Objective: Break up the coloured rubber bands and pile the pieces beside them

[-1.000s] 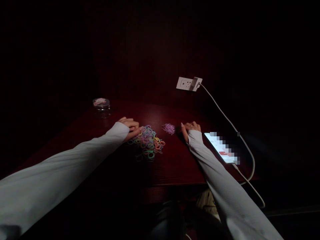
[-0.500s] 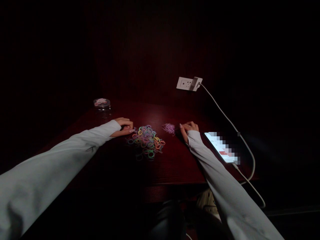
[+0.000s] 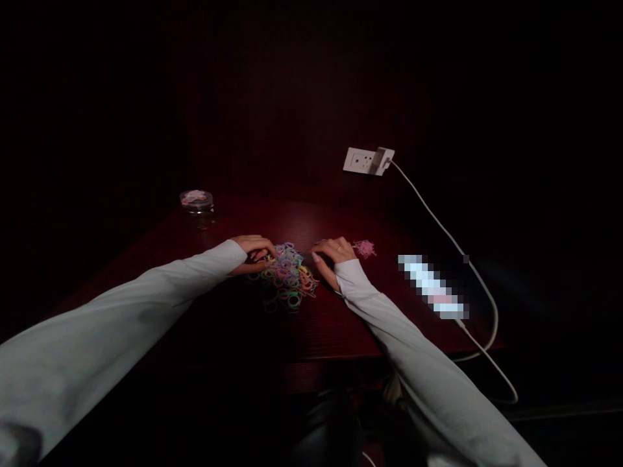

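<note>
A tangled heap of small colourful hair ties [image 3: 291,275] lies on the dark red table, in pastel purple, green, yellow and orange. My left hand [image 3: 256,248] is at the heap's left edge, fingers curved and thumb apart, the fingertips touching the bands. On the other side, my right hand [image 3: 335,251] hovers or rests just beside the heap with its thumb apart from its bent fingers. Nothing shows in its grip. Just past its knuckles sits a small pink pile [image 3: 365,248] of thin bands. A purple pile is mostly hidden behind my right hand.
At the back left stands a clear round container [image 3: 197,202]. A lit phone [image 3: 433,288] lies on the right of the table [image 3: 335,331], its white charging cable [image 3: 438,224] running up to a plug in the wall socket [image 3: 363,161].
Both hands have come inward to the heap: the left slightly right, the right leftward over the purple pile. The pink pile has come into sight.
</note>
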Available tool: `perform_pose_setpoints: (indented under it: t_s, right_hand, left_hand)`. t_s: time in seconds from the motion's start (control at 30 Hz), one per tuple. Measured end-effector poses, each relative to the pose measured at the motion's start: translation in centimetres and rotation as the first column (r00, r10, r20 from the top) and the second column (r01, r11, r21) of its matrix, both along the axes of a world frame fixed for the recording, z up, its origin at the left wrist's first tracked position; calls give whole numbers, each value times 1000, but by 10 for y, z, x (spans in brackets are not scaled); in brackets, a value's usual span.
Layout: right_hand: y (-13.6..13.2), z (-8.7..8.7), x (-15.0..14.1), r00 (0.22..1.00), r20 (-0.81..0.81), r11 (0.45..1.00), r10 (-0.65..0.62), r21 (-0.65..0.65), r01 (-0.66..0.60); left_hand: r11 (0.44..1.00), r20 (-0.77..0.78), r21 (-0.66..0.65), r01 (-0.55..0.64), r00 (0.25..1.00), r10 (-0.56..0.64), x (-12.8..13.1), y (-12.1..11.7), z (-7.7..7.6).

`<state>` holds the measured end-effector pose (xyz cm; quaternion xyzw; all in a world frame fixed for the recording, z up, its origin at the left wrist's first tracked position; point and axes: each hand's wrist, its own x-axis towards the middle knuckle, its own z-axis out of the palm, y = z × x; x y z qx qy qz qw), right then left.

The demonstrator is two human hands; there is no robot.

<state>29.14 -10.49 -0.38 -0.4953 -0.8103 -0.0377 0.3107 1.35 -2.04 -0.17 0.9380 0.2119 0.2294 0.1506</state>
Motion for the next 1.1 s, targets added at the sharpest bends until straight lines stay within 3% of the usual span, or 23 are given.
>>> perform_pose_setpoints:
  t_s: [0.1, 0.17, 0.4, 0.67, 0.77, 1.1]
  right_hand:
    - [-2, -3, -15, 984, -47, 984, 170, -36, -172]
    - [-2, -6, -22, 975, -57, 973, 214, -71, -218]
    - [4, -15, -26, 988, -28, 973, 155, -167, -157]
    - [12, -23, -20, 931, -230, 944, 284, -101, -313]
    - [12, -23, -21, 917, -300, 939, 263, -137, -314]
    - [4, -13, -25, 899, -327, 924, 290, -148, -352]
  left_hand:
    - [1000, -27, 17, 18, 999, -17, 1, -1, 1]
    - [1000, -52, 24, 6, 999, -5, 2, -3, 2]
    - [998, -52, 46, -38, 998, 41, 4, -4, 1]
    - [986, 79, -38, -164, 983, 166, 4, -3, -1]
    - [977, 115, -59, -203, 971, 208, 4, -3, -1]
    - [968, 240, -147, -204, 942, 235, 5, 2, -6]
